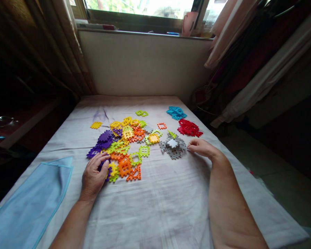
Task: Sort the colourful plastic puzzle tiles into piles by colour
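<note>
My left hand (94, 173) lies on the near left edge of a mixed heap of toothed plastic building tiles, fingers stretched over purple tiles (105, 140) and beside yellow ones (114, 169). Orange tiles (124, 166) and lime green tiles (136, 159) spread to its right. My right hand (202, 148) is closed at the right edge of a pile of grey tiles (180, 147). Its fingertips are pinched together; whatever is between them is hidden. A light grey square tile (172, 143) lies on top of that pile.
Blue tiles (176, 112) and red tiles (189, 128) form separate piles at the back right. A single yellow tile (95, 125) and a green tile (141, 113) lie apart. A light blue cloth (41, 197) covers the left side of the white-sheeted table (155, 214). A wall stands behind.
</note>
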